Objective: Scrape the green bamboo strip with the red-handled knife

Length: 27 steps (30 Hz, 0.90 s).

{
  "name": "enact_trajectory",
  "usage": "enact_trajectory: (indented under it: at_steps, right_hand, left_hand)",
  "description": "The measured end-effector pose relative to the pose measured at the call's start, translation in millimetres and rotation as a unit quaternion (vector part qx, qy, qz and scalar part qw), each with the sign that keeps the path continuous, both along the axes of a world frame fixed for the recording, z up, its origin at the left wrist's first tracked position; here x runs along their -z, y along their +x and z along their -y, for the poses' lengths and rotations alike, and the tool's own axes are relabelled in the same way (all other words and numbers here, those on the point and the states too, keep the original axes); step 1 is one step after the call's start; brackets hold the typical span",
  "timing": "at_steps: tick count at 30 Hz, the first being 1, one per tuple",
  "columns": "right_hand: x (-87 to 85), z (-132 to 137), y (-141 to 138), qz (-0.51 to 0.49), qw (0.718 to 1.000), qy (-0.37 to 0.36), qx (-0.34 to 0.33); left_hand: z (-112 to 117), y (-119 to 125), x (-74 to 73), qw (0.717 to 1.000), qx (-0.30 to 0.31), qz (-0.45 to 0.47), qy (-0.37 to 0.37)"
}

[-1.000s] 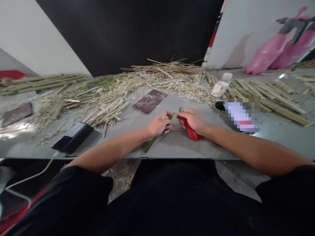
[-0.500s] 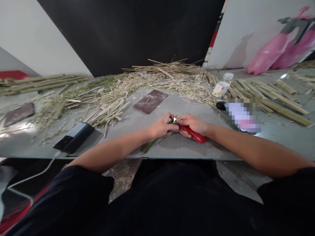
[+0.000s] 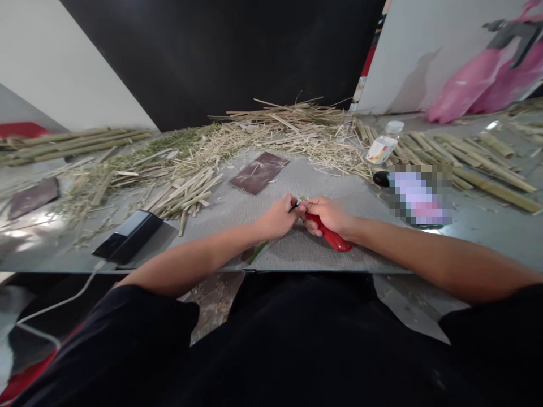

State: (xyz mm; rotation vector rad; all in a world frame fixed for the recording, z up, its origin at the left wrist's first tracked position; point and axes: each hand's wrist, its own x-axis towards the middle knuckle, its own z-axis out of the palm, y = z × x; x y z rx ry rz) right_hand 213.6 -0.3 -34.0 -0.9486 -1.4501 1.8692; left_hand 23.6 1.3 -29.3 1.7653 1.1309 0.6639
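Observation:
My left hand (image 3: 280,217) is closed around a thin green bamboo strip (image 3: 258,252), whose lower end sticks out below the hand toward the table's front edge. My right hand (image 3: 331,213) grips a knife by its red handle (image 3: 334,236), the butt pointing toward me and to the right. Both hands meet fingertip to fingertip over the grey work surface. A small bright patch shows between them where the strip's upper end and the blade come together; fingers hide most of the blade.
A brown sandpaper sheet (image 3: 260,173) lies beyond my hands. Bamboo shavings (image 3: 271,133) are heaped behind it, with split sticks (image 3: 193,195) to the left. A black box with a cable (image 3: 127,236), a phone (image 3: 419,198), a small bottle (image 3: 385,142) and bamboo pieces (image 3: 487,164) flank the work area.
The red handle has shifted slightly left. My left hand has turned a little, covering more of the strip, and the fingers sit closer together; less of the bright blade shows.

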Motion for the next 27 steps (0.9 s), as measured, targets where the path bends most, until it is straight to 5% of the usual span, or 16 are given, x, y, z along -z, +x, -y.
enact_trajectory:
  at_steps: [9, 17, 27]
  right_hand:
    - [-7.4, -5, 10, -0.012, 0.993, -0.052, -0.106]
    - [-1.0, 5, -4, -0.001, 1.0, 0.007, 0.013]
    - [-0.4, 3, -3, 0.024, 0.996, 0.069, 0.059]
  left_hand:
    - [2, -2, -2.8, 0.999, 0.011, -0.025, 0.035]
    - [0, 1, -7.1, 0.997, -0.014, -0.055, 0.043]
    - [-1, -1, -6.8, 0.999, -0.005, -0.027, 0.042]
